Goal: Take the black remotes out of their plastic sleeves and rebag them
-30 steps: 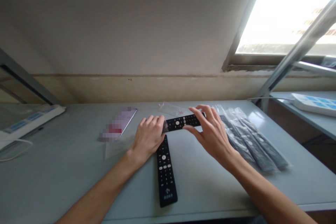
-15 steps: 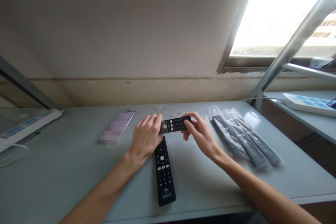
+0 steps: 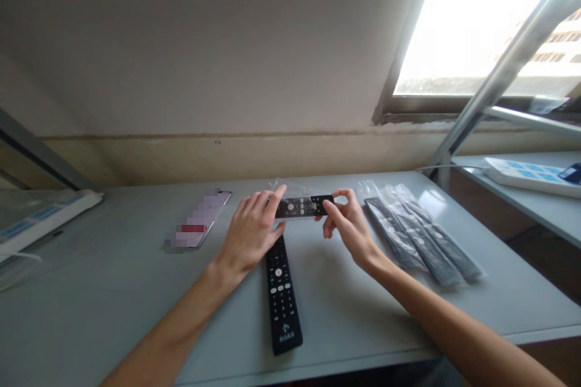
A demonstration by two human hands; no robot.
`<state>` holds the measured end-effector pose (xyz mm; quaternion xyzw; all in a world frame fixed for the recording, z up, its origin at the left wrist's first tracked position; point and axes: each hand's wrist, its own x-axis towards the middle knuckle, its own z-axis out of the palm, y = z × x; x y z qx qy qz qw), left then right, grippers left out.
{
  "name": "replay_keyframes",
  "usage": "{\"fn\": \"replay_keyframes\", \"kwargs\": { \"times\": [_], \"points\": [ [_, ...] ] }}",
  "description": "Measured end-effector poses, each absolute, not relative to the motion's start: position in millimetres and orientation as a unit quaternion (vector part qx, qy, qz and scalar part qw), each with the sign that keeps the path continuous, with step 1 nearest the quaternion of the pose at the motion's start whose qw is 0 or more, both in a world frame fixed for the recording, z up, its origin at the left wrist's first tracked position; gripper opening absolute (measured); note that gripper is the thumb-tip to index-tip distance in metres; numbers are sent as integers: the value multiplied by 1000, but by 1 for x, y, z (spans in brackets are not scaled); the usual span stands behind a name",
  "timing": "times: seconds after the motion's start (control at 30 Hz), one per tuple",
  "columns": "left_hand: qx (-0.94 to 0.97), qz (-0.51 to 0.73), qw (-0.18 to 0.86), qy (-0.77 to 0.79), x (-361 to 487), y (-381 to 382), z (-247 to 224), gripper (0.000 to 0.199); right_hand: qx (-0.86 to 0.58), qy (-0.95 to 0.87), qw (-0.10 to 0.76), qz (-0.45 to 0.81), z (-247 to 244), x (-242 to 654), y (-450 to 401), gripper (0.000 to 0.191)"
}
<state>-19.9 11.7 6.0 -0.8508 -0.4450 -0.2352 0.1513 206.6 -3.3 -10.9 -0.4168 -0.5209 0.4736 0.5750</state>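
A black remote control is held crosswise above the desk, most of it inside a clear plastic sleeve. Its right end shows bare, and the thumb and index finger of my right hand pinch it there. Around the sleeved left end, my left hand grips with thumb below and fingers above, hiding that end. A second black remote lies unwrapped, buttons up, just below my left hand, its top end partly covered by the thumb. Right of my right hand lie several remotes in clear sleeves, side by side.
A phone, partly pixelated, lies on the desk to the left. White power strips stand at the far left and on the right-hand desk. Clear plastic shows behind my hands. Metal frame bars rise at both sides.
The clear sleeve now covers more of the held remote, leaving less bare at its right end. My left hand's fingers have opened out somewhat and its thumb shows. The view has shifted slightly.
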Motion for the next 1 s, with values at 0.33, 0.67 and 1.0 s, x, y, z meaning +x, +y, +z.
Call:
{"fn": "replay_keyframes", "kwargs": {
  "times": [0.33, 0.67, 1.0],
  "points": [
    [-845, -276, 111, -443, -25, 18, 6, 62, -409, -487, 618, 463, -6, 218, 5, 40],
    [-857, -266, 53, -438, -17, 12, 5, 53, -415, -483, 629, 446, -8, 222, 10, 38],
    [-860, -286, 36, -422, -17, 12, 4, 46, -411, -492, 627, 443, -8, 222, 10, 37]
  ]
}}
